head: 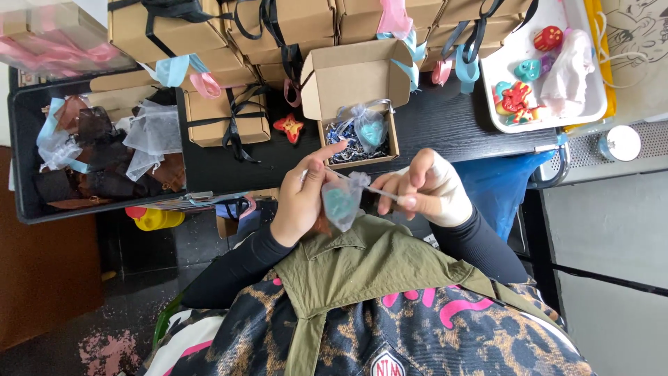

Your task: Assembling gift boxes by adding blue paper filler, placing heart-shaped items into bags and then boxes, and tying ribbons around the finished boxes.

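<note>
Between both hands: sheer pouch [342, 204] with teal piece, left hand [303, 198] closed on it, right hand [424, 188] pinching its drawstring [381, 191], near open box [358, 104].

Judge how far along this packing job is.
Done: tied boxes stacked behind; one pouch lies in the open box. In hand: the left hand holds a second pouch, the right hand pulls its drawstring. Left: the open box is untied, and loose pieces wait on the tray.
</note>
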